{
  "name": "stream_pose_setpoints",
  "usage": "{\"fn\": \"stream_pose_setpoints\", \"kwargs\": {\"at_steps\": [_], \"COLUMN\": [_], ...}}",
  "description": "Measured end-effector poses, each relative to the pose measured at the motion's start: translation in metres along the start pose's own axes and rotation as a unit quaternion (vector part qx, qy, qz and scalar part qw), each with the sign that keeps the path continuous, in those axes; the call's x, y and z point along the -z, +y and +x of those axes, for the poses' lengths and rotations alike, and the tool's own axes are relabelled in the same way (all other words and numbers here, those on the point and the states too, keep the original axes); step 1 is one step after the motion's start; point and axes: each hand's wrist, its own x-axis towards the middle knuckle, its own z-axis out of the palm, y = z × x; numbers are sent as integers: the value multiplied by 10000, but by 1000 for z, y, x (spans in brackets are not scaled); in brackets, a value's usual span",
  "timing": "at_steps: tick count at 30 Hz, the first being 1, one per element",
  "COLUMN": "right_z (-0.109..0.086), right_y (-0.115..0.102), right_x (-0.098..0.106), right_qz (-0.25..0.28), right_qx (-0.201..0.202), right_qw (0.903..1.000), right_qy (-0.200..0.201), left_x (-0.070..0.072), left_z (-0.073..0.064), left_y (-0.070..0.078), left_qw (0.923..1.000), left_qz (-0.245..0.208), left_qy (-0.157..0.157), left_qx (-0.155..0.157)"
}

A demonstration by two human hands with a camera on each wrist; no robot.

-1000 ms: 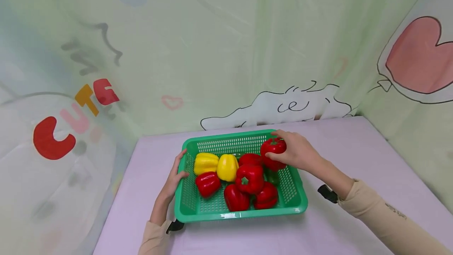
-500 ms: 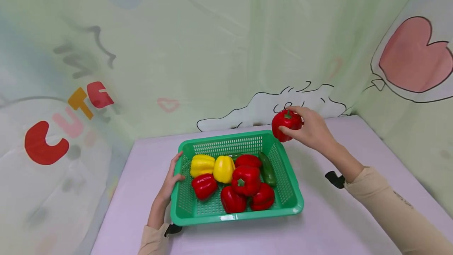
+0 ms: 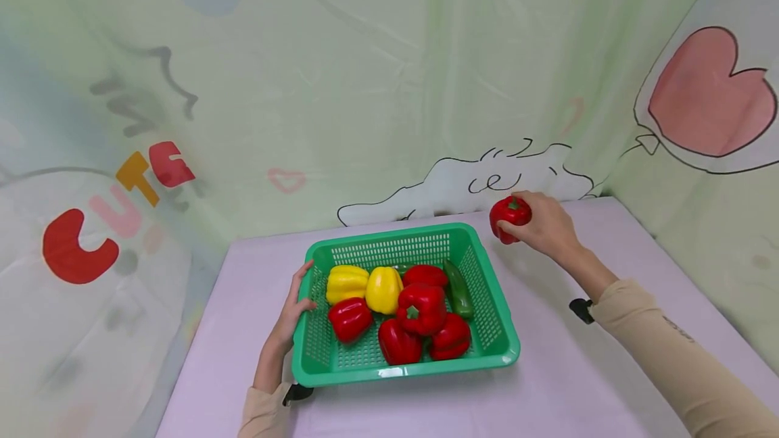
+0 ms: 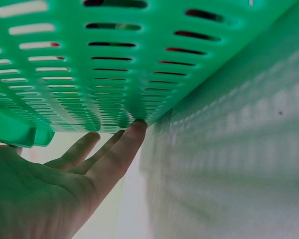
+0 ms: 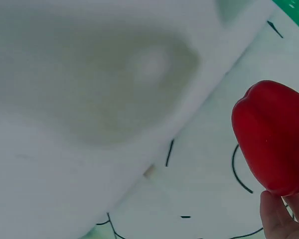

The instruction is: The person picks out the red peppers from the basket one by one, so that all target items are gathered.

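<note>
In the head view my right hand [image 3: 546, 223] pinches a red bell pepper [image 3: 510, 216], stem upward, beyond the basket's right back corner. The right wrist view shows this bell pepper [image 5: 271, 137] at the fingertips, apart from the table, with a shadow below. My left hand [image 3: 291, 313] holds the left rim of a green plastic basket [image 3: 402, 373], thumb over the edge. Its fingers [image 4: 114, 154] lie against the slotted outer wall in the left wrist view. Inside the basket are two yellow bell peppers [image 3: 384, 290], several red bell peppers [image 3: 422, 308] and a green cucumber-like vegetable [image 3: 459, 289].
A pale lilac cloth covers the table [image 3: 572, 363]. Behind it hangs a light green printed curtain [image 3: 365, 86], which also closes off both sides. Part of another green vegetable [image 3: 402, 267] shows behind the yellow bell pepper.
My right hand has lifted the red bell pepper out of the basket, carried it right past the back corner and lowered it slightly. The left hand keeps its place on the rim.
</note>
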Motion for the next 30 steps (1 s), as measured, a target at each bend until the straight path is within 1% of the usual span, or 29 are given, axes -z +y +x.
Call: {"fn": "stream_pose_setpoints", "kwargs": {"at_steps": [5,16,30], "right_z": [-1,-4,-6], "right_y": [14,32,47], "right_x": [-9,-24,-37], "right_qz": [-49,-147,-324], "right_qx": [-155,-417,-836], "right_qw": [9999,9990,9960], "right_qy": [-16,-36,-14], "left_x": [0,0,2], "left_z": [1,2,1], "left_y": [0,-2,-2], "left_qw": [10000,10000,9999], "left_qz": [-32,-26,-135], "left_qy": [-13,-4,-79], "left_qx": [-1,-22,-50]}}
